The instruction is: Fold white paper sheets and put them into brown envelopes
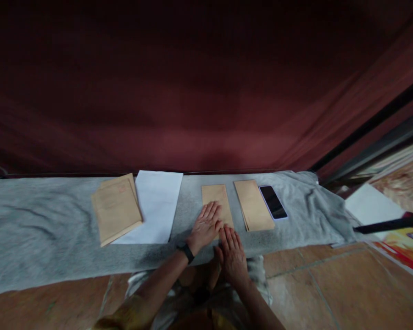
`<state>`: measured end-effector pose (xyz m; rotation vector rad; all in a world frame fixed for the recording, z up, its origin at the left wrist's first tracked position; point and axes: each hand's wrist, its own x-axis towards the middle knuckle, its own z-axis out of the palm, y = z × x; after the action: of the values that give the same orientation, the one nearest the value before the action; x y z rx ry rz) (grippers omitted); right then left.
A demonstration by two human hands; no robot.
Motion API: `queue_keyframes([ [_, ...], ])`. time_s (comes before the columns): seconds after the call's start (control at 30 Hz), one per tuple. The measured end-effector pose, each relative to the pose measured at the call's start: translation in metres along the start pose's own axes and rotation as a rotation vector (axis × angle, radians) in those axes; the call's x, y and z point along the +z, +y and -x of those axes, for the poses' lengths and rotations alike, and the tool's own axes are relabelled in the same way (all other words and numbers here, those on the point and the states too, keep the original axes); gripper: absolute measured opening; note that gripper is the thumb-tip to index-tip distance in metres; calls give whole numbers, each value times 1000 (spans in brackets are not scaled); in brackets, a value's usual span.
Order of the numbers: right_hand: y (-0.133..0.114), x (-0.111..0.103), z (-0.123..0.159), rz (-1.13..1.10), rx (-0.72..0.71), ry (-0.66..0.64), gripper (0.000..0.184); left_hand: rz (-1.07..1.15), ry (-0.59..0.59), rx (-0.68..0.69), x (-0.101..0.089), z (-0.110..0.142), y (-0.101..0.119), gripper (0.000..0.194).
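Observation:
A brown paper envelope (215,192) lies on the grey cloth in front of me, its lower part covered by my hands. My left hand (206,224) rests flat across its middle, fingers stretched out and pointing up and to the right. At the envelope's lower right edge, my right hand (233,256) lies with its fingers extended, fingertips touching the paper. Neither hand grips anything. To the right is a small stack of similar brown envelopes (256,206). Farther left, another pile of brown envelopes (119,208) partly overlaps white paper sheets (160,201).
A phone (273,202) with a dark screen lies beside the right stack. Grey cloth (37,229) covers the long narrow surface, which ends at a dark red wall (192,142). Tiled floor (296,284) shows below. A white board and colourful packaging (408,247) stand at far right.

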<state>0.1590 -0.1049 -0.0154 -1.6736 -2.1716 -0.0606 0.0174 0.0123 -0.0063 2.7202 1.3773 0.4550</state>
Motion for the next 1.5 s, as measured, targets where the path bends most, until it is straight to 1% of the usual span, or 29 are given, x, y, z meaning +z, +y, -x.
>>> queue_keyframes([
  [0.17,3,5,3,-2,-13,25,63,12,-19,46,-11,20,8,56],
  [0.3,4,8,4,21,-23,27,64,13,-36,86,-13,36,11,57],
  [0.43,5,6,5,9,-36,32,66,18,-38,108,-16,49,14,56],
  [0.63,15,2,8,-74,-62,11,62,27,-40,99,-29,66,21,55],
  [0.77,18,8,7,-104,28,69,61,19,-42,115,-31,77,23,57],
  [0.93,17,15,-1,-94,182,173,57,29,-39,109,-27,86,25,57],
  [1.0,16,14,-6,-82,235,174,52,25,-30,82,-24,88,28,56],
  [1.13,16,8,-19,-96,309,132,44,-25,-14,8,-20,85,40,48],
  [1.23,22,3,-25,-203,349,129,42,-84,-31,-15,-21,75,49,46],
  [1.37,30,-7,-32,-485,404,180,44,-108,-55,-70,-26,61,55,47],
  [1.5,20,-27,-40,-753,438,212,43,-106,-30,-113,-33,54,59,51],
])
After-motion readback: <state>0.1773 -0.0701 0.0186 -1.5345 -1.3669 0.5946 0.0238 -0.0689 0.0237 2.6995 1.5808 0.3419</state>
